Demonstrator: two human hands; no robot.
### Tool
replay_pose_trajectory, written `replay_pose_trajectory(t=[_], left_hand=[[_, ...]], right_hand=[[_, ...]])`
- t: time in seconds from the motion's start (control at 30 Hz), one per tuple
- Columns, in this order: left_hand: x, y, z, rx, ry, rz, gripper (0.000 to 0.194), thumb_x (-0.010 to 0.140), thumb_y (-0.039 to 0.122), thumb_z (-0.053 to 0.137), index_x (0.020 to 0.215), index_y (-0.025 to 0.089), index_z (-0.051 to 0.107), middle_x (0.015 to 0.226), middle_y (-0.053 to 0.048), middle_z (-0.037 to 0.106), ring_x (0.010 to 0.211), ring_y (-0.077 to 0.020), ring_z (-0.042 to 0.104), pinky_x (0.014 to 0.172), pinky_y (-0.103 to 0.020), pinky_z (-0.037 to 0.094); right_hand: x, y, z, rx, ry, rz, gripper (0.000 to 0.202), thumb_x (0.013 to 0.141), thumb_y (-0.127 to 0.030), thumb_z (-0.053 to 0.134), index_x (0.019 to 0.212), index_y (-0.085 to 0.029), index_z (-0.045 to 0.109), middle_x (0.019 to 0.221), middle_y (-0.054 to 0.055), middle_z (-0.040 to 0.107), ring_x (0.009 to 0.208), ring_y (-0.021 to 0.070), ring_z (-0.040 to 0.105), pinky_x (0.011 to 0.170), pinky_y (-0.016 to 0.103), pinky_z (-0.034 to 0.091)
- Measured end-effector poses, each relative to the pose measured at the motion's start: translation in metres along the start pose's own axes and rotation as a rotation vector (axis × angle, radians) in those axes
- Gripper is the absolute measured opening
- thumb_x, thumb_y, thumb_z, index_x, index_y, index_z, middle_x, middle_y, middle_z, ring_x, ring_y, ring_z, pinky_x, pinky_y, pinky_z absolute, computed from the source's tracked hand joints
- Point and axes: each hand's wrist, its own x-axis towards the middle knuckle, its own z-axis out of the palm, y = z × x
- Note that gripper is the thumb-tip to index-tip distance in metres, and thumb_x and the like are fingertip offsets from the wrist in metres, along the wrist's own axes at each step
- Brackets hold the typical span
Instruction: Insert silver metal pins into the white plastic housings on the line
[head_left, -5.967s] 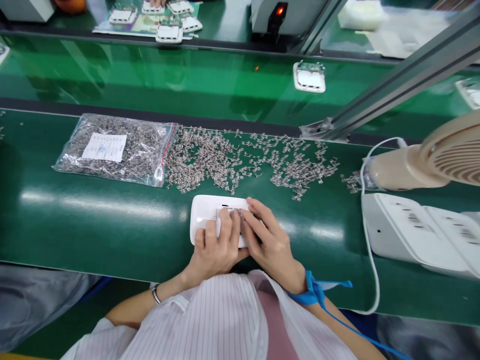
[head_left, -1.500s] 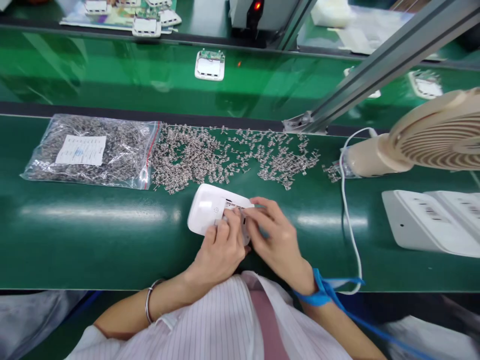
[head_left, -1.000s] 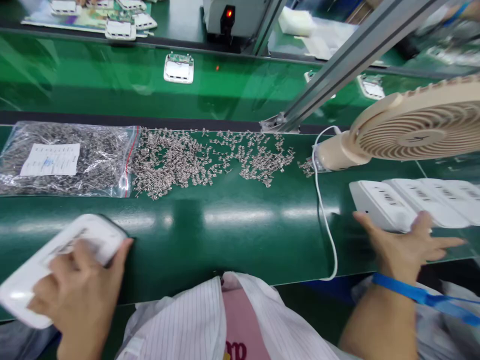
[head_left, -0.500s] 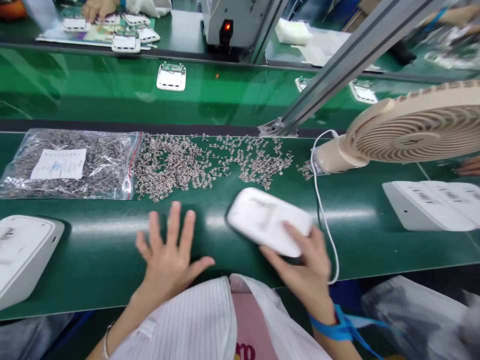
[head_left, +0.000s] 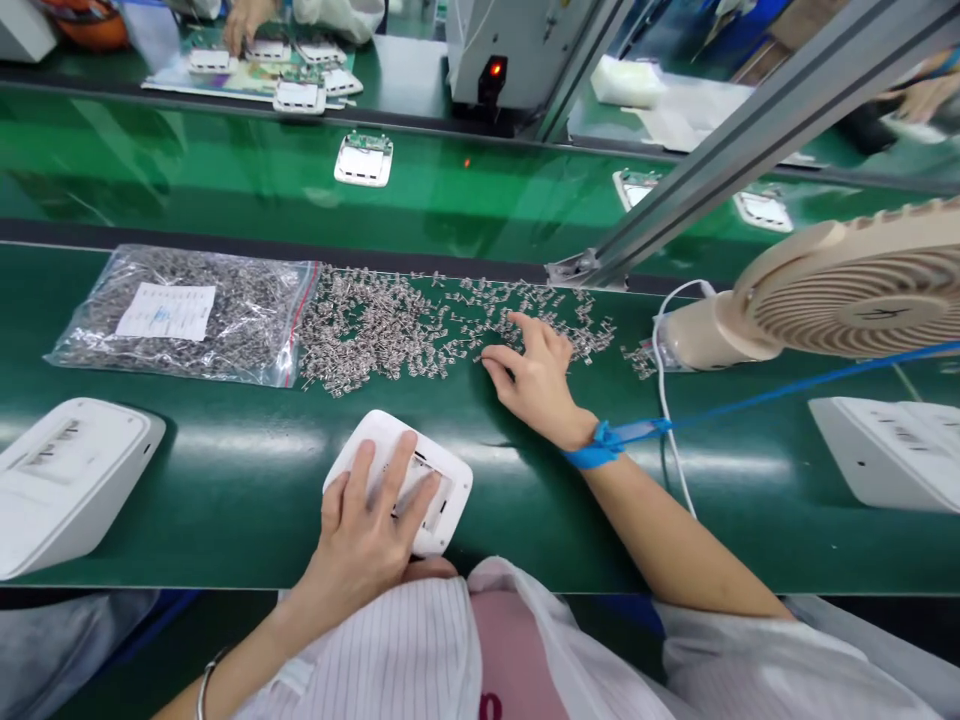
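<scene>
My left hand (head_left: 367,525) lies on a white plastic housing (head_left: 452,480), fingers spread across its top and thumb at its near edge. The housing rests flat on the green bench, recessed side up; part of it is hidden under the fingers. My right hand (head_left: 536,375), a blue strap at its wrist, reaches to the loose pile of small metal pieces (head_left: 367,325), which look like contact springs. Its thumb and index finger are curved and apart, with the fingertips at the pile's near edge. A clear zip bag (head_left: 247,320) full of similar pieces lies left of the pile.
White box-shaped devices stand at the left (head_left: 82,470) and right (head_left: 885,450). A beige fan (head_left: 727,330) with a white cable (head_left: 667,420) is at the right, near a slanted metal post (head_left: 675,180). Beyond runs a green belt (head_left: 247,175) carrying housings (head_left: 364,165); another person's hand (head_left: 244,20) works behind.
The white housing went from my right hand to under my left, moving left and nearer me. My right hand moved forward to the metal pieces. The view shifted slightly.
</scene>
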Motion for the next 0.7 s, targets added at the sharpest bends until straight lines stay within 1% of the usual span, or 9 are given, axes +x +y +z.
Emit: replay_pose_trajectory(t=[0.07, 0.13, 0.2, 0.27, 0.37, 0.5, 0.57, 0.6, 0.7], left_hand=[[0.007, 0.004, -0.003, 0.095, -0.075, -0.067, 0.078, 0.073, 0.080, 0.031, 0.128, 0.030, 0.050, 0.140, -0.008, 0.043, 0.118, -0.0359, 0.045, 0.081, -0.040, 0.033], [0.015, 0.010, -0.005, 0.153, -0.133, -0.133, 0.083, 0.071, 0.080, 0.036, 0.133, 0.026, 0.046, 0.142, -0.013, 0.039, 0.111, -0.0363, 0.048, 0.078, -0.041, 0.033], [0.024, 0.016, -0.004, 0.166, -0.167, -0.169, 0.081, 0.072, 0.075, 0.045, 0.135, 0.024, 0.043, 0.142, -0.014, 0.039, 0.107, -0.0351, 0.051, 0.077, -0.040, 0.033], [0.031, 0.021, -0.003, 0.177, -0.171, -0.191, 0.075, 0.074, 0.068, 0.051, 0.135, 0.025, 0.044, 0.141, -0.014, 0.041, 0.105, -0.0341, 0.052, 0.076, -0.039, 0.034], [0.034, 0.025, 0.000, 0.173, -0.152, -0.210, 0.072, 0.076, 0.065, 0.052, 0.134, 0.024, 0.044, 0.139, -0.015, 0.043, 0.105, -0.0337, 0.053, 0.076, -0.039, 0.034], [0.032, 0.026, -0.001, 0.157, -0.145, -0.239, 0.079, 0.076, 0.065, 0.052, 0.135, 0.013, 0.043, 0.140, -0.015, 0.042, 0.106, -0.0340, 0.051, 0.076, -0.040, 0.036], [0.031, 0.026, -0.001, 0.179, -0.137, -0.241, 0.081, 0.076, 0.067, 0.050, 0.133, 0.010, 0.046, 0.139, -0.014, 0.043, 0.106, -0.0337, 0.051, 0.075, -0.040, 0.036], [0.031, 0.026, -0.002, 0.189, -0.133, -0.238, 0.081, 0.076, 0.068, 0.050, 0.132, 0.011, 0.047, 0.139, -0.014, 0.043, 0.106, -0.0334, 0.051, 0.075, -0.040, 0.036], [0.030, 0.026, -0.002, 0.191, -0.132, -0.229, 0.078, 0.075, 0.069, 0.049, 0.133, 0.017, 0.046, 0.138, -0.012, 0.044, 0.106, -0.0326, 0.052, 0.077, -0.040, 0.036]], right_hand=[[-0.003, -0.005, 0.001, 0.015, 0.010, -0.044, 0.016, 0.085, -0.021, 0.049, 0.080, -0.019, 0.064, 0.114, 0.013, 0.052, 0.107, 0.0301, 0.048, 0.085, 0.051, 0.038], [-0.007, -0.010, -0.002, 0.070, 0.008, -0.073, 0.020, 0.088, -0.019, 0.043, 0.082, -0.017, 0.063, 0.100, 0.012, 0.056, 0.093, 0.0236, 0.053, 0.079, 0.042, 0.041], [-0.009, -0.012, -0.004, 0.101, 0.011, -0.055, 0.020, 0.089, -0.018, 0.042, 0.087, -0.016, 0.062, 0.088, 0.010, 0.057, 0.081, 0.0201, 0.053, 0.072, 0.037, 0.040], [-0.010, -0.010, -0.003, 0.090, 0.023, -0.019, 0.019, 0.088, -0.020, 0.045, 0.093, -0.016, 0.063, 0.083, 0.008, 0.056, 0.074, 0.0192, 0.051, 0.067, 0.035, 0.038], [-0.005, -0.007, 0.001, 0.074, -0.004, -0.003, 0.021, 0.087, -0.022, 0.047, 0.098, -0.018, 0.064, 0.080, 0.007, 0.053, 0.070, 0.0191, 0.049, 0.064, 0.035, 0.036], [-0.001, -0.014, 0.001, 0.081, -0.051, -0.031, 0.021, 0.088, -0.021, 0.044, 0.086, -0.017, 0.064, 0.081, 0.008, 0.054, 0.071, 0.0195, 0.048, 0.063, 0.035, 0.035], [-0.003, -0.025, -0.007, 0.110, -0.049, -0.076, 0.021, 0.090, -0.019, 0.041, 0.085, -0.017, 0.061, 0.078, 0.007, 0.054, 0.070, 0.0186, 0.049, 0.063, 0.034, 0.037], [-0.005, -0.032, -0.013, 0.140, -0.046, -0.103, 0.020, 0.090, -0.017, 0.039, 0.086, -0.017, 0.059, 0.076, 0.006, 0.055, 0.070, 0.0180, 0.049, 0.063, 0.033, 0.039], [-0.012, -0.051, -0.032, 0.282, -0.047, -0.162, 0.020, 0.089, -0.011, 0.038, 0.097, -0.017, 0.055, 0.077, 0.005, 0.056, 0.072, 0.0162, 0.052, 0.065, 0.030, 0.044]])
